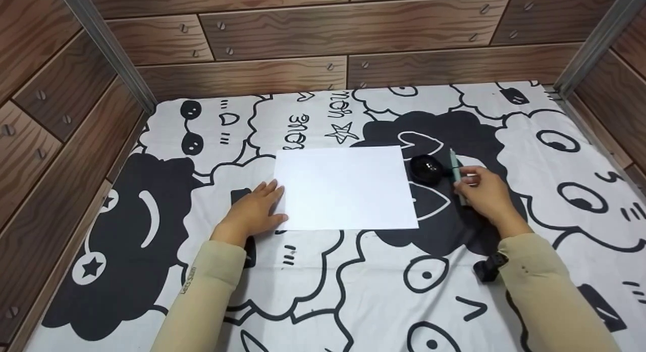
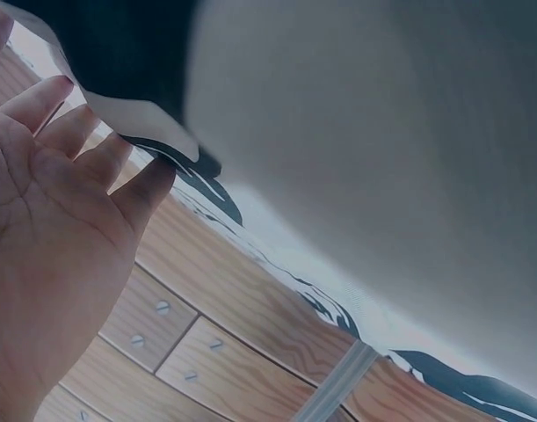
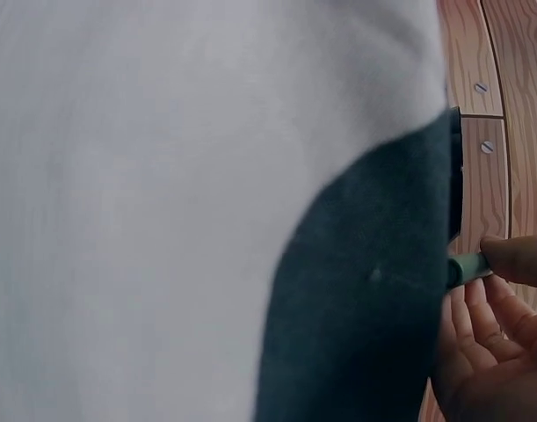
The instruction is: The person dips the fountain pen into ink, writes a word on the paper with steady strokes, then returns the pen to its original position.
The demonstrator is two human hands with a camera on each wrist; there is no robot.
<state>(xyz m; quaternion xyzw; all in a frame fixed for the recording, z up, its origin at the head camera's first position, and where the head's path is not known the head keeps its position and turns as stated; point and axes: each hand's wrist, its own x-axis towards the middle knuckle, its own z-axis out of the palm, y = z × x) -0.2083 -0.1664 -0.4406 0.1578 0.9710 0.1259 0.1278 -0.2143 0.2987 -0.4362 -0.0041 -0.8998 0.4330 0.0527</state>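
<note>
A blank white sheet of paper (image 1: 345, 188) lies flat on the patterned cloth. My left hand (image 1: 257, 210) rests at its left edge, fingers extended and thumb near the lower left corner; in the left wrist view the same hand (image 2: 61, 211) shows its palm and holds nothing. To the right of the sheet, my right hand (image 1: 482, 193) pinches a slim green pen (image 1: 453, 162) between thumb and fingers. The right wrist view shows the pen's green end (image 3: 469, 269) in that pinch. Just left of the pen is a glossy black rounded object (image 1: 426, 169), whose kind I cannot tell.
A white cloth (image 1: 313, 271) with black cartoon shapes covers the table. Wood-patterned panels (image 1: 272, 36) enclose the back and sides, with metal posts (image 1: 108, 49) at the corners. A small black device (image 1: 488, 268) sits at the right wrist.
</note>
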